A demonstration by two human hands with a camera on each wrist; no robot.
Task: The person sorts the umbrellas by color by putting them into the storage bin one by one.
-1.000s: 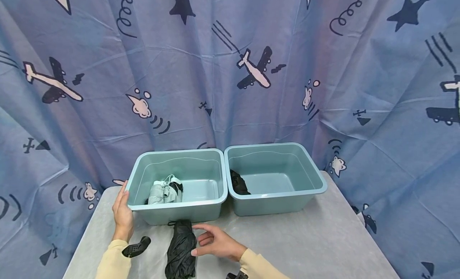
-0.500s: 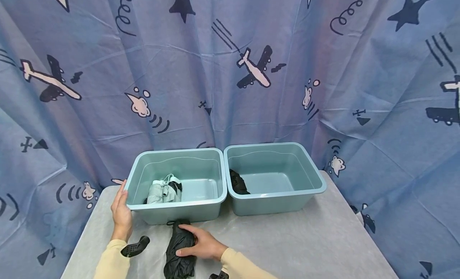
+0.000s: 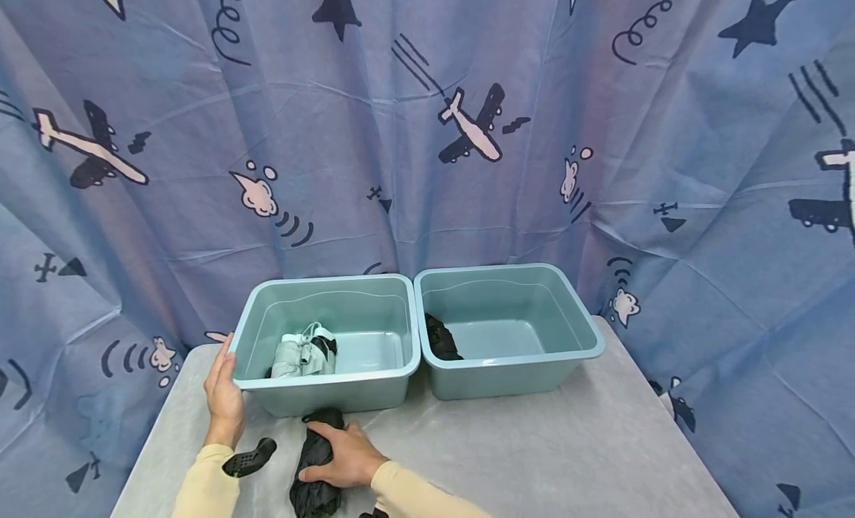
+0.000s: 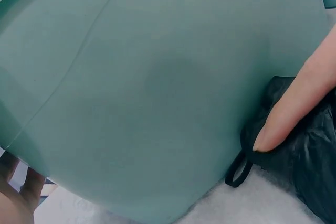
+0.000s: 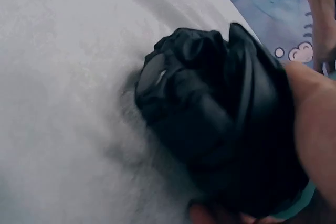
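A folded black umbrella [image 3: 314,497] lies on the table in front of the left bin, its far end close to the bin's front wall. My right hand [image 3: 349,456] grips it from the right, with thumb and fingers spread over its sides. In the left wrist view, a fingertip presses beside the small black loop [image 4: 239,170] at the umbrella's end. Loose pleated fabric shows at the near end of the umbrella [image 5: 210,114] in the right wrist view. My left hand [image 3: 224,401] rests against the left wall of the left bin [image 3: 334,390], fingers straight and reaching the rim.
Inside the left bin lie pale grey-green rolled bundles [image 3: 303,356] with a thin cord and a black part. A matching right bin [image 3: 514,375] stands beside it, a dark bundle [image 3: 442,340] at its left wall. A printed curtain [image 3: 374,132] hangs behind the grey table [image 3: 568,459].
My right hand has moved left from beside the umbrella, first onto it and then around it. The umbrella has shifted slightly left. My left hand has stayed at the bin.
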